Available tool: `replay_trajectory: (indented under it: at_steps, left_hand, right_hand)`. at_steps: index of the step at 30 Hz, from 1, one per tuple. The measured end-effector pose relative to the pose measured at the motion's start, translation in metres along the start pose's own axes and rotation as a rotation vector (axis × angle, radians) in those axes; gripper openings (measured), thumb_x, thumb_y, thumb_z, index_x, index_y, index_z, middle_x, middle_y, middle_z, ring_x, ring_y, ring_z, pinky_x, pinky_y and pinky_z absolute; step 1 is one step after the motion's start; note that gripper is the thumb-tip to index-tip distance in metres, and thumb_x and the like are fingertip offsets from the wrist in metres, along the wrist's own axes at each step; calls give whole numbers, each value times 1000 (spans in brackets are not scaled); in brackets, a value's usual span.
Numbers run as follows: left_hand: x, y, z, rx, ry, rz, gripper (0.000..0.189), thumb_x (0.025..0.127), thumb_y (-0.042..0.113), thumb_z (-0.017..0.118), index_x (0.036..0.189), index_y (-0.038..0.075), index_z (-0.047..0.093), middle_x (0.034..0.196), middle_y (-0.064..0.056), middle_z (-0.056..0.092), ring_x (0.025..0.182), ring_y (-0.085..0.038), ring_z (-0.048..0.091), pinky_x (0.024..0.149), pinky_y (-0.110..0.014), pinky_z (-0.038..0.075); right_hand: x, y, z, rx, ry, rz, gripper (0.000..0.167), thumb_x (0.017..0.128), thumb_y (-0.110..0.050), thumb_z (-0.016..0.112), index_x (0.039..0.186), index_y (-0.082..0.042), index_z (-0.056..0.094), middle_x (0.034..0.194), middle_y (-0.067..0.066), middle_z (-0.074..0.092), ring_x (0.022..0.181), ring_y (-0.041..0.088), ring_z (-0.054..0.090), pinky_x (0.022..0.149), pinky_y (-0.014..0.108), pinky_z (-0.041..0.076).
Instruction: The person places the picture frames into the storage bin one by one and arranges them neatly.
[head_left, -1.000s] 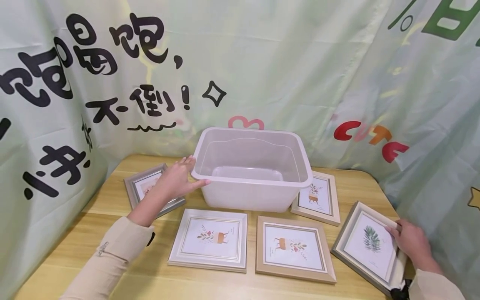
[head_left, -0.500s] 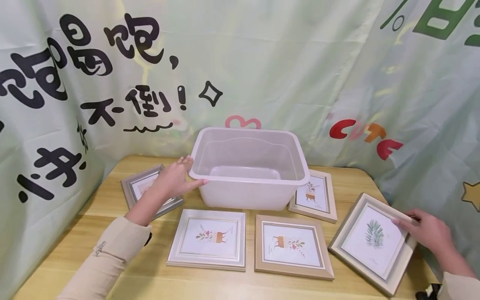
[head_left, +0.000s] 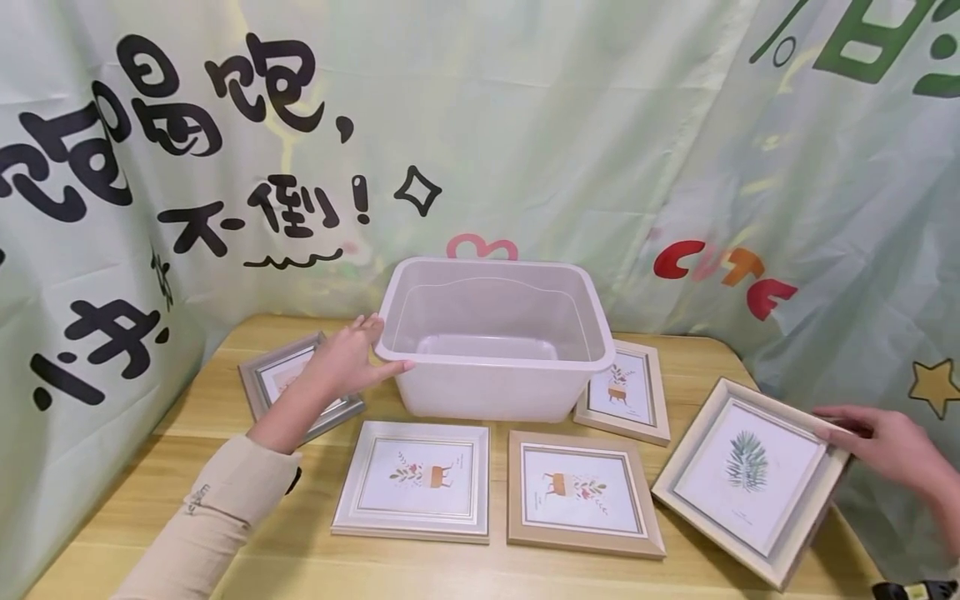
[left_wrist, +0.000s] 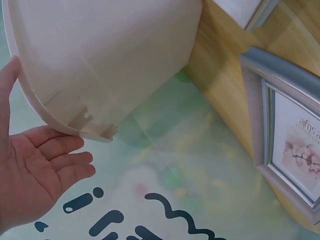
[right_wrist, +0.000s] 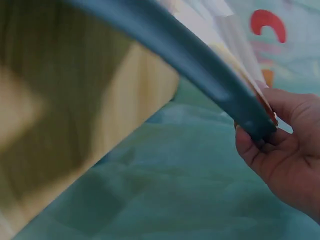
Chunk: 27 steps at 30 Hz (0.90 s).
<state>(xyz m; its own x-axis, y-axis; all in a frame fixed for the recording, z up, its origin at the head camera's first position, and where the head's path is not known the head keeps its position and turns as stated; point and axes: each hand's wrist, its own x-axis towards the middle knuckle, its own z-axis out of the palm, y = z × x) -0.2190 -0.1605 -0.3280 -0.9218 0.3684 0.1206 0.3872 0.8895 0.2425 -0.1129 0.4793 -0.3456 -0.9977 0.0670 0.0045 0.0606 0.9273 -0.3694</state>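
Observation:
My right hand (head_left: 888, 442) grips the upper right edge of a beige picture frame (head_left: 678, 492) with a green leaf print. In the right wrist view the thumb (right_wrist: 285, 100) lies on the frame's face and the curled fingers are behind its dark edge (right_wrist: 215, 82); the frame is tilted, its right side off the table. My left hand (head_left: 348, 360) rests at the left front corner of a pale plastic bin (head_left: 487, 392), thumb and forefinger spread along the rim, the other fingers (left_wrist: 72, 160) loose and fairly straight. No contents show inside the bin.
A silver-white picture frame (head_left: 412, 529) and a tan one (head_left: 585, 542) lie in front of the bin. Another beige frame (head_left: 658, 392) is partly behind its right side. A grey frame (head_left: 255, 383) lies under the left forearm. Printed curtains (head_left: 525, 125) hang around the wooden table (head_left: 180, 500).
My right hand has lifted the right side of the leaf-print frame off the table and shifted right. The left hand stays on the bin's rim. The head view has shifted slightly.

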Motion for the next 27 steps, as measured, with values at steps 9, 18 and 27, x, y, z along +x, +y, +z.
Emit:
replay_trajectory:
  at_steps: [9,18,27]
  left_hand:
    - [-1,-2,2,-8,1,-3,82,94,50,66,140,-16,47,150,-32,41,141,-49,35,97,-83,29]
    - [0,-3,2,-12,27,28,82,94,47,67,139,-18,47,148,-34,42,140,-51,36,101,-77,33]
    - [0,-4,3,-16,36,30,82,93,47,67,139,-18,48,147,-34,43,140,-50,37,101,-77,34]
  right_hand:
    - [-8,-19,-12,76,20,9,42,100,-11,65,119,25,56,86,21,69,62,6,50,53,26,51]
    - [-20,-39,-13,101,249,-94,27,90,-15,79,85,-41,75,78,-13,64,61,-3,44,49,19,42]
    - [-29,-69,-9,61,391,-258,7,85,-18,84,82,-15,79,84,-39,48,63,-10,41,50,11,37]
